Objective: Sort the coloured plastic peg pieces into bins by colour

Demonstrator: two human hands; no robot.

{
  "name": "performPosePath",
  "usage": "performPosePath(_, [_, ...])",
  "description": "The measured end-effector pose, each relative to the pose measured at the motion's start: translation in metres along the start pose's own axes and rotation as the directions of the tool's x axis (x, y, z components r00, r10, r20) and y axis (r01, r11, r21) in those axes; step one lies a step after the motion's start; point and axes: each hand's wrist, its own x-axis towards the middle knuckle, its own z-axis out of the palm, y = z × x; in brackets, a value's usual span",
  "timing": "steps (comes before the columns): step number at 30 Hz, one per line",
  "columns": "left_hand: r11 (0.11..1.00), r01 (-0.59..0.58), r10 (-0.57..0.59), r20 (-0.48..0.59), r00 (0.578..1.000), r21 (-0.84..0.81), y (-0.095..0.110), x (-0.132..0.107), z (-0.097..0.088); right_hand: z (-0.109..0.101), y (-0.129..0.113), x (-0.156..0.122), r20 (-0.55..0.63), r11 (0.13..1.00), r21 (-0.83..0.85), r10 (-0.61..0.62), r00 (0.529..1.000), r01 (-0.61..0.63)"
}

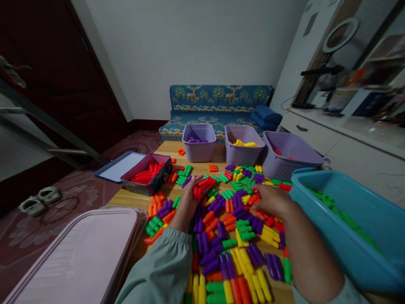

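My left hand [189, 198] is closed around several red finger-shaped plastic blocks [205, 185], held palm up above the pile. My right hand [271, 199] reaches down at the pile's right side, its thumb and fingers curled around an orange-red block [254, 199]. Beneath and between both hands spreads a mixed heap of purple blocks [207, 242], green blocks [244, 230], yellow blocks [270, 236] and orange blocks [210, 219], many joined in rows.
On the wooden table [169, 147] stand a tin [164, 175] with red blocks, a lilac bin [199, 152] with purple blocks, another lilac bin [243, 157] with yellow ones, and a third [284, 162] with a few red ones. A turquoise tub [341, 236] holds green blocks. A pale lidded box [82, 253] sits left.
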Motion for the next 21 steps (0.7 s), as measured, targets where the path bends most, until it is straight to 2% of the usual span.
performPosePath(3, [1.0,-0.026,0.027,-0.012,1.0,0.015,0.001,-0.003,0.003,0.013,-0.009,0.006,-0.03,0.997,0.061,-0.042,0.999,0.044])
performPosePath(6, [0.999,-0.025,0.026,-0.011,1.0,0.022,0.002,-0.005,0.004,0.029,-0.024,0.015,-0.149,0.976,0.178,-0.096,0.984,0.122])
performPosePath(9, [1.0,-0.01,0.01,-0.001,1.0,0.022,0.002,-0.005,0.004,0.044,-0.041,0.023,-0.241,0.895,0.392,-0.125,0.962,0.214])
performPosePath(11, [1.0,-0.007,0.007,0.009,1.0,0.013,0.003,-0.006,0.004,0.052,-0.052,0.025,-0.23,0.768,0.595,-0.121,0.966,0.238])
performPosePath(13, [1.0,0.003,-0.003,0.028,1.0,0.003,0.004,-0.007,0.004,0.059,-0.062,0.025,-0.202,0.578,0.775,-0.154,0.967,0.254])
performPosePath(15, [1.0,0.019,-0.019,0.052,0.998,-0.001,0.005,-0.008,0.005,0.063,-0.07,0.023,-0.209,0.417,0.862,-0.222,0.952,0.287])
performPosePath(16, [1.0,0.018,-0.018,0.063,0.998,-0.001,0.005,-0.009,0.005,0.064,-0.073,0.021,-0.227,0.381,0.871,-0.251,0.941,0.311])
performPosePath(18, [1.0,-0.016,0.016,0.06,0.998,0.0,0.005,-0.008,0.005,0.064,-0.077,0.018,-0.274,0.399,0.837,-0.287,0.918,0.374])
performPosePath(21, [0.983,-0.156,0.159,-0.021,0.987,0.099,0.001,-0.002,0.0,0.061,-0.08,0.014,-0.336,0.494,0.738,-0.322,0.885,0.46])
